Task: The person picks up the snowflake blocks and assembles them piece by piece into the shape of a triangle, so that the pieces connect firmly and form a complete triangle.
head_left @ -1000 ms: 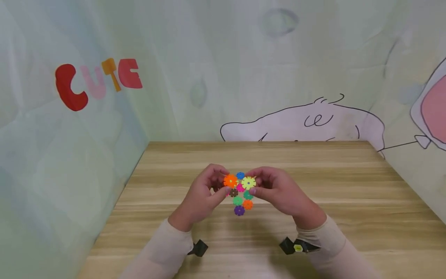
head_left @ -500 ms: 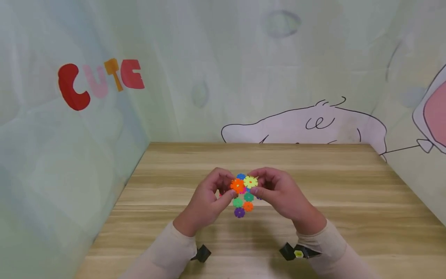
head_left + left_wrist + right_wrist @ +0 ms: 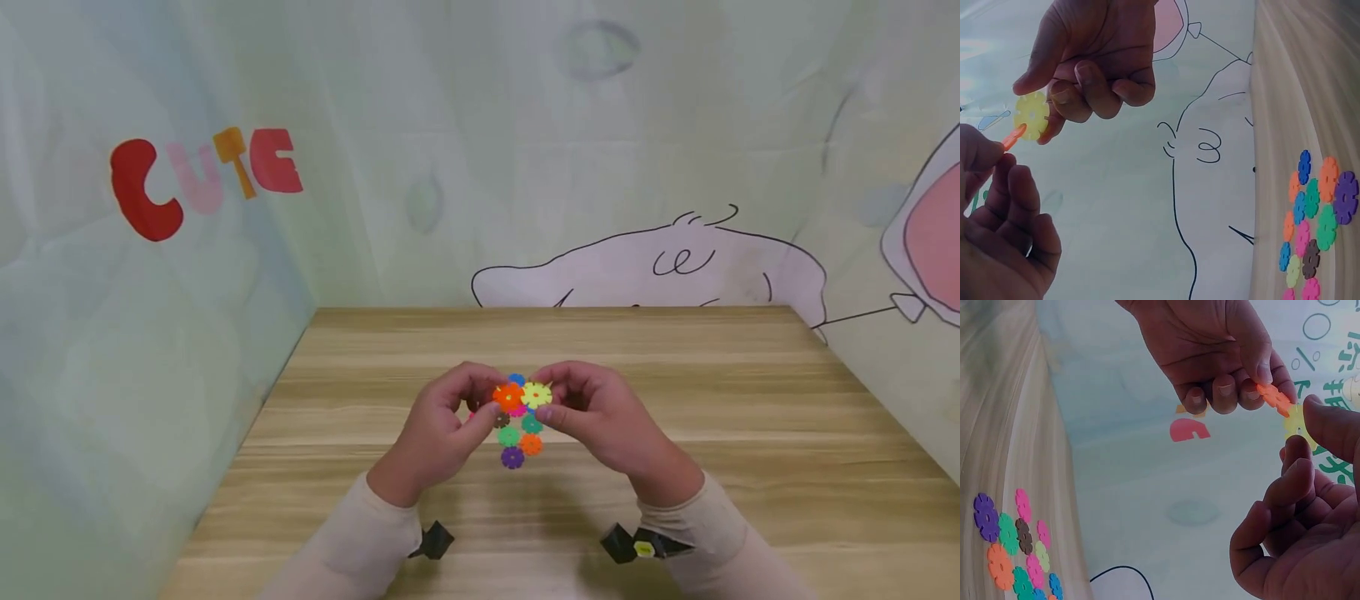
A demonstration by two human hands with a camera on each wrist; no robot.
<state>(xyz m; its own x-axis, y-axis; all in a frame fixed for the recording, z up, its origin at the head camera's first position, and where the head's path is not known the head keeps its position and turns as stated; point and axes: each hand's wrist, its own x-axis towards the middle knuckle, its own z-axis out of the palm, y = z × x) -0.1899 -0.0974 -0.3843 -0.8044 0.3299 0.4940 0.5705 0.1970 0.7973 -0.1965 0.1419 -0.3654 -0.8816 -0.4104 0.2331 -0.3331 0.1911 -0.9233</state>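
Note:
My left hand (image 3: 442, 429) pinches an orange snowflake building disc (image 3: 508, 397) between thumb and fingertips. Facing it, my right hand (image 3: 603, 412) pinches a yellow snowflake disc (image 3: 536, 395) the same way. In the left wrist view the orange disc is seen nearly edge-on, its rim meeting the notched edge of the yellow disc (image 3: 1032, 117) at an angle. The right wrist view has the orange disc (image 3: 1274, 400) right at the yellow one, which is partly hidden behind the right fingers. Both discs are held up above the table.
Several loose snowflake discs lie on the wooden table (image 3: 337, 350) beneath the hands, including a purple disc (image 3: 512, 457), a green disc (image 3: 508, 437) and a brown disc (image 3: 1311, 259). Decorated fabric walls stand behind and to the left of the table.
The left hand has moved right, bringing the orange disc from apart to meeting the yellow one. The orange disc is now more tilted. The right hand has barely moved.

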